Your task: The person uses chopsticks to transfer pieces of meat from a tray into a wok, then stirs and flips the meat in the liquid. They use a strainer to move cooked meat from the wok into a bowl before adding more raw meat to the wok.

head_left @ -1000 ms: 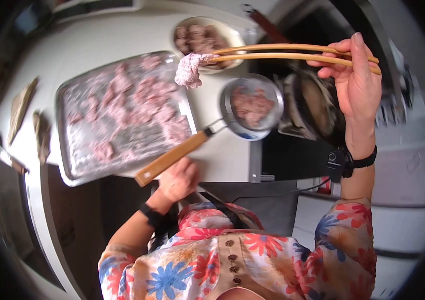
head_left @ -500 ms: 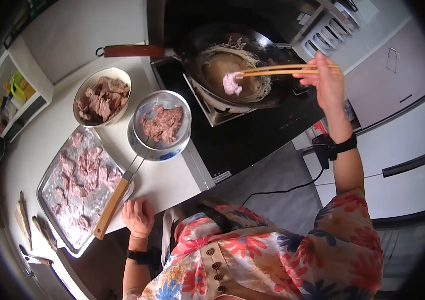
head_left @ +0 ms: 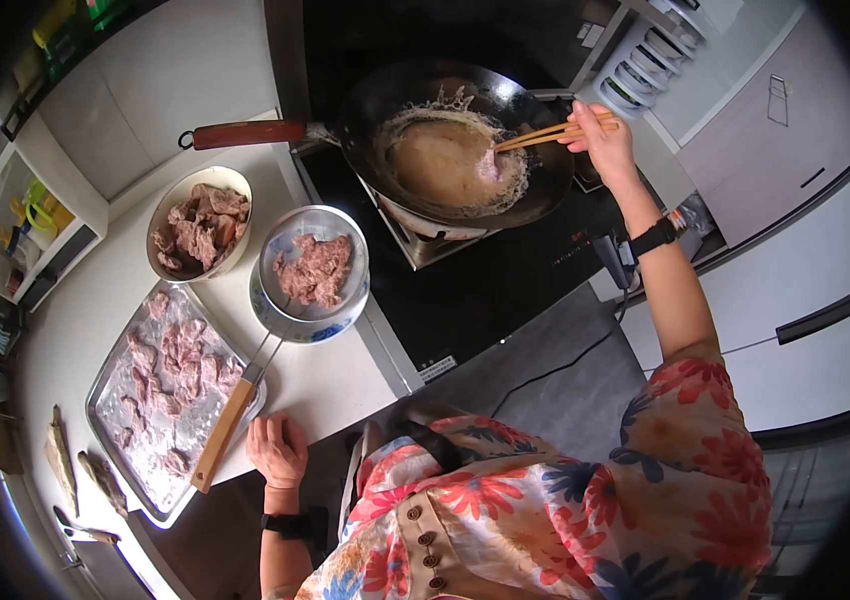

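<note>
Wooden chopsticks point(head_left: 545, 133), clamped in right hand point(head_left: 600, 140), hold one meat piece point(head_left: 490, 165) in wok point(head_left: 370, 110) oil | left hand point(head_left: 278, 450) rests empty, fingers loose, at worktop point(head_left: 335, 375) front edge | tray point(head_left: 105, 400) at front-left corner holds many coated pieces, uncooked

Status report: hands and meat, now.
Right hand gripping chopsticks, tips on a meat piece in the wok of bubbling oil. Left hand resting on the counter edge, holding nothing. Path over wok unobstructed.

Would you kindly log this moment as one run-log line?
right hand: grips long wooden chopsticks, tips pinching pale meat piece at frothy oil in black wok | left hand: rests on white counter edge
</note>
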Demonstrator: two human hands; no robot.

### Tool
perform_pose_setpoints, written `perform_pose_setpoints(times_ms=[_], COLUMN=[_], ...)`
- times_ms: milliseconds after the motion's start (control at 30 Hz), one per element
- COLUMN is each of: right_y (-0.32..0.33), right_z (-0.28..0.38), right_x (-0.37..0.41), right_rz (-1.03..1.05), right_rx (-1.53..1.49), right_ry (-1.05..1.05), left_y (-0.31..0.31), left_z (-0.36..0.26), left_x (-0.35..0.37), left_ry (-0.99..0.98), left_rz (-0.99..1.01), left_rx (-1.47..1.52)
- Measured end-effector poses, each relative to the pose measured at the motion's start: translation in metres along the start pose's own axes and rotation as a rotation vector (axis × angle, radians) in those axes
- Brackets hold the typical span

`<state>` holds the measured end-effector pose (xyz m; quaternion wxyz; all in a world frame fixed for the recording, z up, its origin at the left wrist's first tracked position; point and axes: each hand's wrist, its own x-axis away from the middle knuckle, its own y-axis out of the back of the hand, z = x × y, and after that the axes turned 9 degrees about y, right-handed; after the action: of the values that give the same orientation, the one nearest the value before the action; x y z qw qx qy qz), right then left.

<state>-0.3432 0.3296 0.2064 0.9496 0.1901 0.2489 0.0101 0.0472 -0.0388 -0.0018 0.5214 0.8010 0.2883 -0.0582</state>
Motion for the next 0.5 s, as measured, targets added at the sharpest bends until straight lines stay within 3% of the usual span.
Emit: perform_pose_setpoints(times_ms=[267,500], right_y=[0.002,0.013], right_z=[0.009,0.010], right_x=[-0.011,-0.016], right_rz=[0.013,-0.168], right_rx=[0.154,0.007], right_ry=[-0.066,-0.219], left_y=[0.001,0.003], left_z=[0.000,-0.001], left_x=[0.000,-0.001], left_ry=[0.014,0.012], left_rz=[0.009,0.005], left_rx=[0.010,0.023])
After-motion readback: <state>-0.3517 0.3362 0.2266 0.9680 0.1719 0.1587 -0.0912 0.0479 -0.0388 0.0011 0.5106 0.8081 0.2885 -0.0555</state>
